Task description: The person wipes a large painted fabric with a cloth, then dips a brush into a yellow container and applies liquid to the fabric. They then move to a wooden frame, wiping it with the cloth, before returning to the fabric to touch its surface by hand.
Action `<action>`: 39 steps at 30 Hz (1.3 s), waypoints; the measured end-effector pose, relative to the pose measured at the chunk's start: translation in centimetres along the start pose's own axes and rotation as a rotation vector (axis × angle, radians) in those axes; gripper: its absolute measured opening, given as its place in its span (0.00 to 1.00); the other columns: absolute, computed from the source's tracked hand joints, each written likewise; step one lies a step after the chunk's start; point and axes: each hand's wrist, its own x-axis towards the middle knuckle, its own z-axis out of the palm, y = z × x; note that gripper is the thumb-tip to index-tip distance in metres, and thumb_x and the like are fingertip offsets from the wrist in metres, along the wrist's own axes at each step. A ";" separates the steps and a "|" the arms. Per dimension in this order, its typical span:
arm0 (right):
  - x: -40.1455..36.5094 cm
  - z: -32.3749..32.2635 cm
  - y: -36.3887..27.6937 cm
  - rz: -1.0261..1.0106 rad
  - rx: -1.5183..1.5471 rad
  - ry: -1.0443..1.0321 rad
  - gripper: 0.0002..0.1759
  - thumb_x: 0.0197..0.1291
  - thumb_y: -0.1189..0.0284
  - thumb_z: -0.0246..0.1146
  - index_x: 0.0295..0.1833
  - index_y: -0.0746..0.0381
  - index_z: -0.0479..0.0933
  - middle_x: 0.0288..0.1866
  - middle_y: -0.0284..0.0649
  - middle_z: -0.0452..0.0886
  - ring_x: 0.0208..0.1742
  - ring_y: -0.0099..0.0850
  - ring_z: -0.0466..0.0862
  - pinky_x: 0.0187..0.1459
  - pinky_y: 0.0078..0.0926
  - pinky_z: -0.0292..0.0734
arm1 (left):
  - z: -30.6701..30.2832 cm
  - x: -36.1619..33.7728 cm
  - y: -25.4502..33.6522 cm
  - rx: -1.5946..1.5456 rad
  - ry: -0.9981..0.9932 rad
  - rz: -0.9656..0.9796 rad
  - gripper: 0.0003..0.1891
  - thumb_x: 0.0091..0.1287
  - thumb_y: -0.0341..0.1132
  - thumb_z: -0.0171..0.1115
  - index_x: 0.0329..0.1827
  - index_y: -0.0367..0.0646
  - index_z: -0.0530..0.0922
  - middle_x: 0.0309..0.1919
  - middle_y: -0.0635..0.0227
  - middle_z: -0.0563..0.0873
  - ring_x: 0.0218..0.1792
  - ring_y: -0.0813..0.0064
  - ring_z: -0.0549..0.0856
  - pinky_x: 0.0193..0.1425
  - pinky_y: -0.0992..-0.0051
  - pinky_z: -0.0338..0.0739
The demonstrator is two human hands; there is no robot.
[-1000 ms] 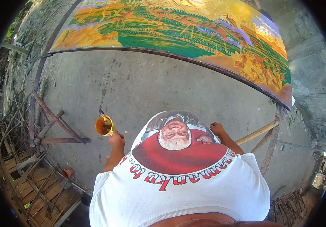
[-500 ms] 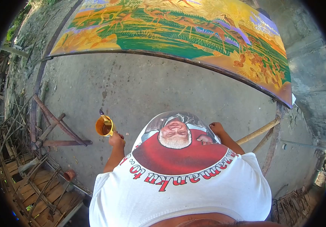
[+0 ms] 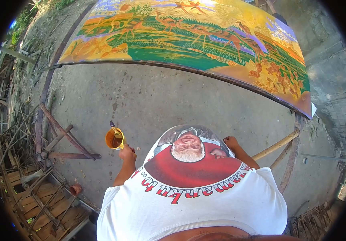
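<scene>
My left hand (image 3: pixel 127 154) holds a yellow mug (image 3: pixel 114 139) by its handle; brown liquid fills it and a brush handle sticks out of it. My right hand (image 3: pixel 231 142) rests against the side of my white printed shirt (image 3: pixel 193 188), fingers curled, and whether it holds anything is hidden. A large painted panel (image 3: pixel 189 40) with green, yellow and orange plants and birds lies ahead, raised above the concrete ground (image 3: pixel 161 100).
Rusty metal bars (image 3: pixel 62 136) and bamboo scraps (image 3: pixel 32 197) lie at the left. A small clay pot (image 3: pixel 74 189) sits among them. A bamboo pole (image 3: pixel 275 146) and a metal frame leg (image 3: pixel 292 152) stand at the right.
The view has shifted slightly, so the mug and my left hand appear a little lower and to the right. Both hands keep their grip and pose.
</scene>
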 end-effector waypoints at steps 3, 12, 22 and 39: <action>-0.2 0.2 -0.2 -0.004 -0.002 -0.021 0.16 0.67 0.69 0.59 0.53 0.66 0.83 0.36 0.43 0.86 0.30 0.33 0.87 0.27 0.32 0.84 | -0.1 0.5 -0.4 0.023 -0.001 0.000 0.08 0.66 0.26 0.64 0.37 0.40 0.71 0.20 0.68 0.73 0.15 0.76 0.71 0.19 0.74 0.68; 0.1 0.4 0.8 -0.010 -0.074 -0.026 0.16 0.68 0.68 0.59 0.54 0.67 0.82 0.36 0.43 0.86 0.30 0.32 0.87 0.26 0.32 0.84 | 0.0 -0.4 0.0 0.035 0.008 -0.018 0.06 0.66 0.27 0.64 0.37 0.40 0.73 0.20 0.69 0.74 0.16 0.77 0.72 0.19 0.74 0.68; 0.1 0.8 0.1 0.000 -0.024 -0.023 0.16 0.67 0.68 0.59 0.53 0.66 0.82 0.36 0.42 0.86 0.29 0.32 0.87 0.27 0.33 0.84 | -0.2 0.1 -0.2 0.038 -0.012 -0.011 0.06 0.67 0.28 0.64 0.37 0.39 0.73 0.21 0.67 0.75 0.16 0.75 0.73 0.20 0.73 0.70; -0.5 0.9 0.3 -0.013 -0.064 -0.018 0.17 0.67 0.69 0.58 0.54 0.66 0.83 0.37 0.43 0.87 0.30 0.33 0.87 0.27 0.33 0.84 | -0.5 0.6 -0.6 0.011 -0.043 -0.017 0.06 0.68 0.29 0.63 0.38 0.40 0.73 0.22 0.68 0.75 0.17 0.76 0.73 0.20 0.73 0.69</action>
